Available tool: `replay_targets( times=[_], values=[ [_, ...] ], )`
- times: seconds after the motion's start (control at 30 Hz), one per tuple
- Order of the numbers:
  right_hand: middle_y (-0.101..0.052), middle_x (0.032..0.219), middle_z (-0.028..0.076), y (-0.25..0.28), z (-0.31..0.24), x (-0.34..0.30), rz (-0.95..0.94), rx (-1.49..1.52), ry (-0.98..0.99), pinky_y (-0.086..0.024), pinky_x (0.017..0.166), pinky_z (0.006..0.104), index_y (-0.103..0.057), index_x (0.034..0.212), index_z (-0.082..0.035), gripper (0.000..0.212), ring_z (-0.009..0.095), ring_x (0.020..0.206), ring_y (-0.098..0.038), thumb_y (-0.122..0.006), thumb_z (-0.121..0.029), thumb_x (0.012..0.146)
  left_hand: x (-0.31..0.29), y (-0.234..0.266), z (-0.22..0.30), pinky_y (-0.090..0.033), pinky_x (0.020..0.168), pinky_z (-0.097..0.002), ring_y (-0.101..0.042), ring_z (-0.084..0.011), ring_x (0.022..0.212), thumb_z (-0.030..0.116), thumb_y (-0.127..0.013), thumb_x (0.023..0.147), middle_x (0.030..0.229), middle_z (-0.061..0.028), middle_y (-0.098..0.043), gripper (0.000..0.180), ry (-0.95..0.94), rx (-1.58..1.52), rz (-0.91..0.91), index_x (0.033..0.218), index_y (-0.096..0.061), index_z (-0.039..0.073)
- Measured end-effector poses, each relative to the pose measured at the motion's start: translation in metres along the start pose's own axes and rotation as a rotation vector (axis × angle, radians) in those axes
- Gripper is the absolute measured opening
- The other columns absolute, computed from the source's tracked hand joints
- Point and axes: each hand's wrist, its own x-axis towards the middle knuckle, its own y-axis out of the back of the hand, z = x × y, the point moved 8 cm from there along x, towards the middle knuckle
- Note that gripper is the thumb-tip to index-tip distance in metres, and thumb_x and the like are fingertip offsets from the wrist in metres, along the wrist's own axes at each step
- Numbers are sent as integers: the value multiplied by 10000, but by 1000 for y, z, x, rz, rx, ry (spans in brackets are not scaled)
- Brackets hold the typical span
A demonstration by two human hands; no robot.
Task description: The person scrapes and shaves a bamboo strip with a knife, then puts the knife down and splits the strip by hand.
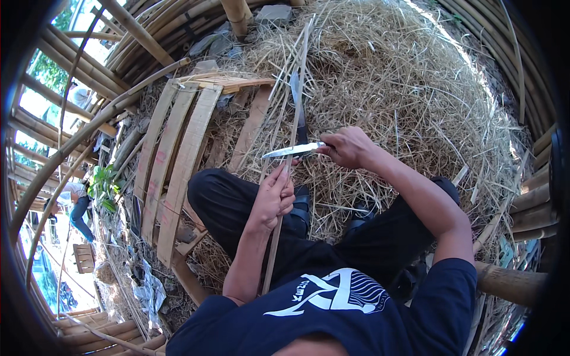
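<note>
My left hand (276, 193) is closed around a long, thin bamboo strip (273, 255), which runs from my lap out past my knees. My right hand (350, 148) grips a knife (291, 150) by its handle. Its bright blade points left and crosses the strip just beyond my left fingers; whether the edge touches the strip is hard to tell. Beyond it lies a second, larger blade with a dark handle (303, 134), partly covered by the strip. Several other thin strips (279, 110) lie loosely beside it.
A slatted wooden crate (172, 160) stands on the left. Dry shavings (404, 89) form a broad heap ahead and to the right. Bamboo poles (139, 32) make walls around me, and a thick pole (510, 283) lies at my right. Another person (77, 207) is outside, far left.
</note>
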Motion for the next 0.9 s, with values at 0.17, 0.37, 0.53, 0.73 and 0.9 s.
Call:
replay_targets(
  times=[0.17,0.37,0.53,0.73,0.9],
  values=[
    [-603,641,123,88,149,-24,379,64,-711,-505,587,410,-619,972,-75,435,236,578,-611,-380,-439,985,-39,6,7,-211,323,-165,-234,-16,359,252,-385,1027,586,52,-289,336,43,45,-25,1340,-439,141],
    [-509,557,39,102,53,-23,274,477,-496,-365,450,363,-615,973,-32,378,147,460,-422,-438,-366,995,-23,6,12,-215,339,-171,-246,-13,368,235,-394,1027,587,53,-325,340,-55,203,53,1341,-455,119],
    [-564,604,176,35,-18,-9,-49,247,-164,-439,562,467,-602,842,-45,383,351,551,-567,-479,-387,960,2,-11,32,-235,351,-176,-289,-7,386,220,-408,1024,565,65,-358,345,-219,430,40,1342,-467,98],
    [-537,560,169,13,-12,-17,68,202,-76,-415,531,483,-590,813,-72,351,390,561,-555,-495,-381,948,20,-9,26,-250,357,-180,-319,-2,405,208,-446,1011,569,66,-390,369,-367,602,79,1358,-468,84],
    [-582,616,152,6,8,-6,-55,21,-127,-430,559,469,-600,819,-80,319,354,584,-580,-521,-369,926,18,6,13,-252,359,-177,-323,1,413,191,-445,1011,573,70,-387,362,-383,642,146,1354,-473,80]
  ],
)
